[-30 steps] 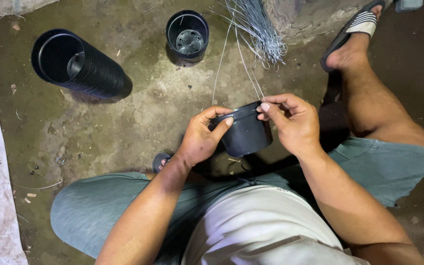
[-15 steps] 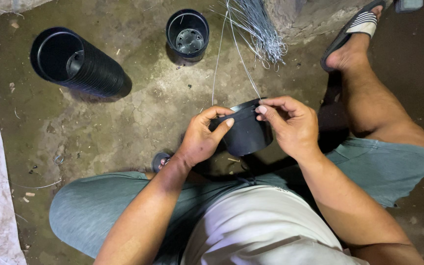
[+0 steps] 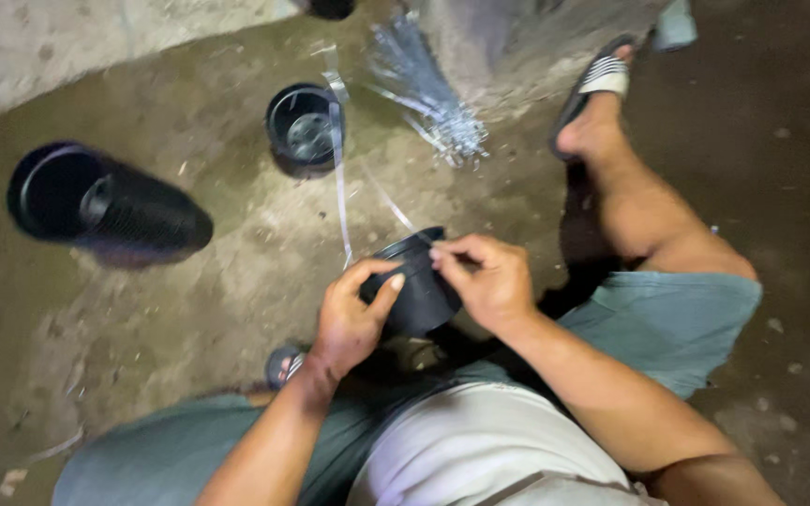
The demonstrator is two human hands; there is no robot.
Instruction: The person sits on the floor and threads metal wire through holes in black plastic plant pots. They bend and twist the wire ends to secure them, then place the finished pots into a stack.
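The left hand (image 3: 349, 319) is wrapped around the side of a small black plastic pot (image 3: 414, 286), with the thumb stretched across its wall and the fingers curled behind, so it holds the pot firmly. The right hand (image 3: 485, 281) grips the same pot from the other side; its fingertips (image 3: 438, 255) are pinched together at the rim. The pot is tilted, its mouth turned up and away from the person, and it is held in the air above the lap, in front of the pale shirt (image 3: 480, 450) and between the knees of the grey-green shorts (image 3: 667, 323).

A thin silvery wire (image 3: 341, 201) rises from near the pot's rim toward the top of the view, and a second, shorter strand slants away beside it; blur hides exactly where they join the pot. Farther out on the stained concrete floor (image 3: 217, 272) lies a bundle of similar silvery wires (image 3: 428, 98), fanned out. Near it stands a single black pot (image 3: 304, 126), upright, its mouth open. Well to the left lies a stack of nested black pots (image 3: 110, 206) on its side, mouth toward the left edge. To the right, the person's bare leg stretches out, its foot in a dark sandal with a pale strap (image 3: 597, 89).
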